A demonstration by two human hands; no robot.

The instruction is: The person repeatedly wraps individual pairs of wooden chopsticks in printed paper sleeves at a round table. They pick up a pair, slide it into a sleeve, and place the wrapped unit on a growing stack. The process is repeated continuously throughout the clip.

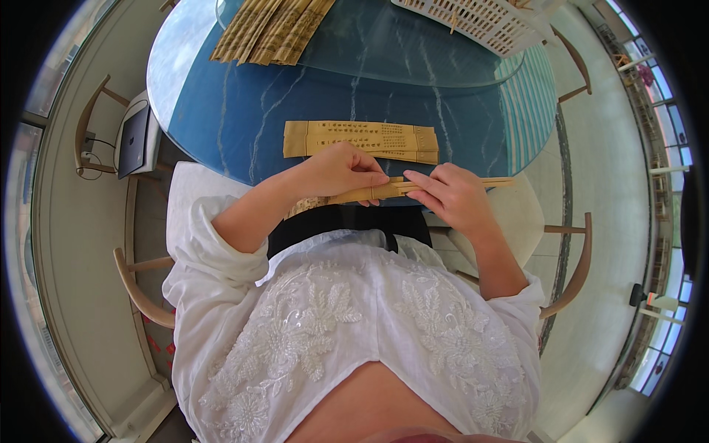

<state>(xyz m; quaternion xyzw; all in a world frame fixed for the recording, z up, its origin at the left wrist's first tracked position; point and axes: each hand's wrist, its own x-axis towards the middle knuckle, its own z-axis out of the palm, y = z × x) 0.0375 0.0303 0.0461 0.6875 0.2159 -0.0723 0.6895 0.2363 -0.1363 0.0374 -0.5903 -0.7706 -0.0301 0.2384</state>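
My left hand (349, 171) grips a brown paper chopstick sleeve (357, 195) near its right end, over the table's front edge. The sleeve's patterned end extends left below my wrist. My right hand (457, 194) holds a pair of light wooden chopsticks (501, 182), which stick out to the right past my fingers. Their left ends meet the sleeve's opening; how far inside they reach is hidden. Just beyond my hands, a small stack of flat paper sleeves (360, 141) bearing printed writing lies on the blue table (316, 99).
At the back left lies a fanned pile of paper sleeves (271, 33) on a round glass turntable (365, 61). A white plastic basket (476, 25) with sticks in it stands back right. Left of the table, a laptop (134, 141) rests on a chair (152, 127).
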